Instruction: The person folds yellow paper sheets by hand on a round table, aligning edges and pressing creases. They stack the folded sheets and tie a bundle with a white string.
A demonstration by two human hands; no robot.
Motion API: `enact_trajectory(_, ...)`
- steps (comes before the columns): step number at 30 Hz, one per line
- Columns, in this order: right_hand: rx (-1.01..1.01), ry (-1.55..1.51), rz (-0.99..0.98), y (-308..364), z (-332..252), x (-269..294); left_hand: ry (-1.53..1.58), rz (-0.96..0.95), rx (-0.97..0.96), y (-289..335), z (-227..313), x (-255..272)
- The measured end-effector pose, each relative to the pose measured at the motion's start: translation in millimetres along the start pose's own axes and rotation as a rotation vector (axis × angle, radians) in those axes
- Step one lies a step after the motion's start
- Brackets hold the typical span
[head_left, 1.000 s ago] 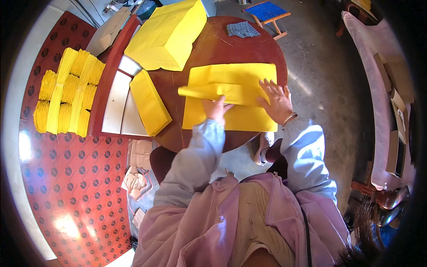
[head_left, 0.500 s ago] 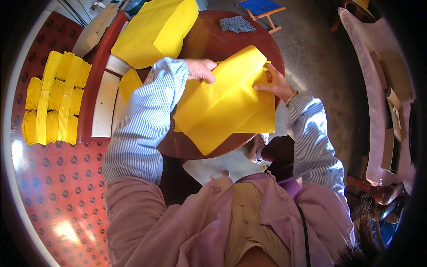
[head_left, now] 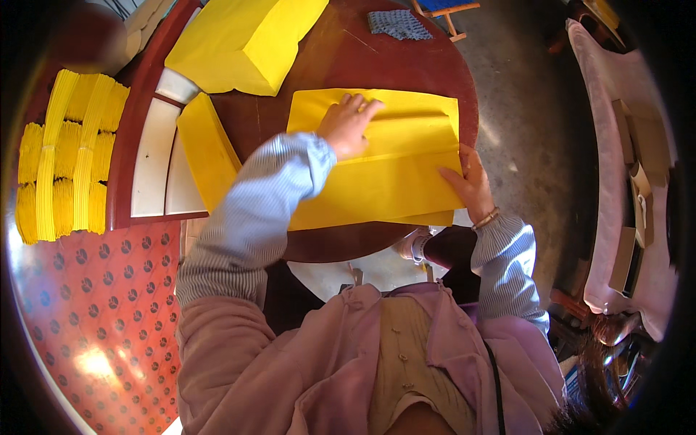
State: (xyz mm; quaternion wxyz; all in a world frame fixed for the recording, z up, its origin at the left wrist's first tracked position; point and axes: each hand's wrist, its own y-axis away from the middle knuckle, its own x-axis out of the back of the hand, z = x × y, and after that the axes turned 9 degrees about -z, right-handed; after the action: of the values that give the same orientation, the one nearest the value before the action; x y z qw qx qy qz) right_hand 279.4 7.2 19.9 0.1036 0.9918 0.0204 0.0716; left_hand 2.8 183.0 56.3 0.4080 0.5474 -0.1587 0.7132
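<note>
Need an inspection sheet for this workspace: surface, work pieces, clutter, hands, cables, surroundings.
Surface: round reddish-brown table, partly covered.
Work pieces: flat, creased yellow rectangular sheet; second yellow layer showing beneath.
Clutter: bulky yellow block-shaped form and narrow yellow folded piece, left; blue-grey textured cloth, far side.
Hands: left hand over the sheet's upper part; right hand at its right edge, thumb on top.
Cables: black cord or strap down the pink jacket.
Surroundings: red patterned surface, banded yellow bundles, left.

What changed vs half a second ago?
The yellow sheet went from slanted to roughly square and flatter. Left hand released its pinch, now over the sheet's upper part; right hand stays at its right edge. Blue textured cloth, tied yellow bundles unmoved.
</note>
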Motion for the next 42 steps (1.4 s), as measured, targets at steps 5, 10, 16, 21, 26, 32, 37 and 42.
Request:
enact_trajectory(5, 0.119, -0.329, -0.208, 37.1, -19.1, 4.0, 0.004, 0.22, -0.064, 50.0, 34.5, -52.2)
enact_trajectory(10, 0.179, 0.029, -0.245, 55.2, -20.6, 6.2, 0.05, 0.286, -0.04, 53.7, 31.5, -71.5)
enact_trajectory(16, 0.655, 1.076, 0.148, 26.9, -25.7, 16.0, 0.067, 0.286, -0.039, 55.4, 34.2, -69.8)
enact_trajectory(21, 0.725, 1.258, -0.049, 2.0, -37.9, 27.3, 0.061, 0.211, -0.088, 64.6, 34.7, -60.9)
enact_trajectory(26, 0.491, 1.154, -0.426, -10.9, -36.2, 33.9, 0.157, 0.075, -0.107, 114.2, 11.8, -36.4)
enact_trajectory(32, 0.337, 0.842, -0.509, -17.0, -29.2, 40.7, 0.255, 0.019, 0.001, 187.7, -28.4, -17.6)
enact_trajectory(37, 0.316, 0.703, -0.399, -27.7, -21.2, 49.8, 1.002, 0.183, 0.025, 204.1, -51.2, -26.0)
enact_trajectory(42, 0.241, 0.458, -0.144, -25.6, -3.6, 37.9, 1.15, 0.326, 0.072, 203.0, -40.5, -38.4)
